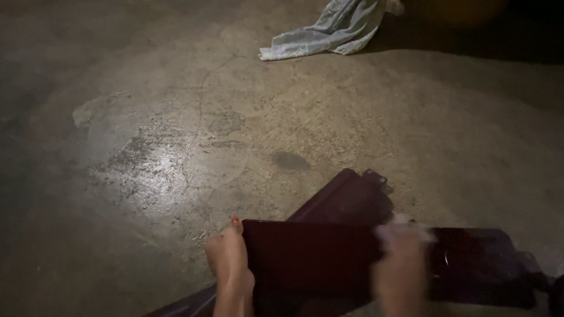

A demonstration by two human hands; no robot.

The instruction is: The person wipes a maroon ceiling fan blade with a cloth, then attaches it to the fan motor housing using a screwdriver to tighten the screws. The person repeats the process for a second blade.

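Concrete floor, cracked and stained, carries a dark maroon panel that lies flat at the lower edge of the view. A bare foot is pressed against the panel's left edge, which seems to brace it against sliding. Over the panel's right half a hand is seen, blurred, with something pale, perhaps a rag, at the fingertips on the panel's top edge; which hand it is and whether it is closed or spread cannot be told. No other hand is seen. A second dark piece with a small bracket juts up and away from behind the panel. Well beyond the panel, at the far side of the floor, a crumpled white cloth lies. Between the cloth and the panel, wide bare floor is left, with a damp, shiny patch off to the panel's far left.
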